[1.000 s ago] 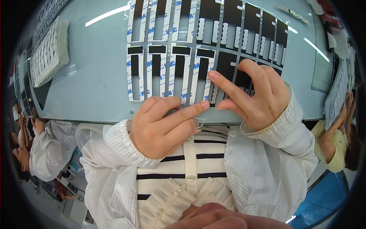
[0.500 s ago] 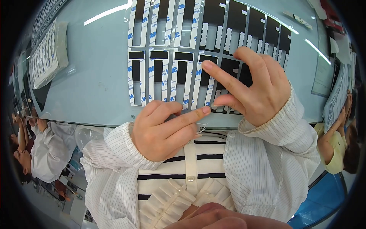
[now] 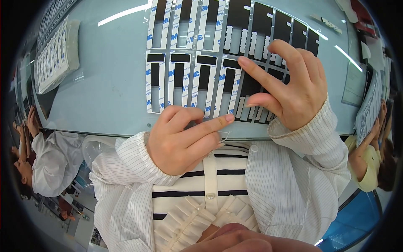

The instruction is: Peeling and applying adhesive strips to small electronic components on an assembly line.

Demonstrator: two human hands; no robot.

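Note:
Flat black pieces lie in two rows on the table. Those on the left carry U-shaped adhesive backings in white with blue print. The fingertip of my right hand (image 3: 300,90) rests at the top right corner of the rightmost adhesive backing (image 3: 221,90) in the near row, thumb spread apart. My left hand (image 3: 180,136) lays its outstretched index fingertip at that backing's lower right corner, other fingers partly bent. Neither hand shows anything held. My right hand partly covers the bare black pieces (image 3: 250,86) beside it. A thin white thread (image 3: 226,135) shows by my left fingers.
A bagged stack of printed adhesive sheets (image 3: 56,56) sits at the left on the glossy table (image 3: 113,84). A small strip (image 3: 327,24) lies at the far right. People work at both sides, including a person in a white coat (image 3: 58,164).
My right index finger has moved right along the top of the backing to its corner. My left hand stays near the lower corner. The whole view has shifted slightly.

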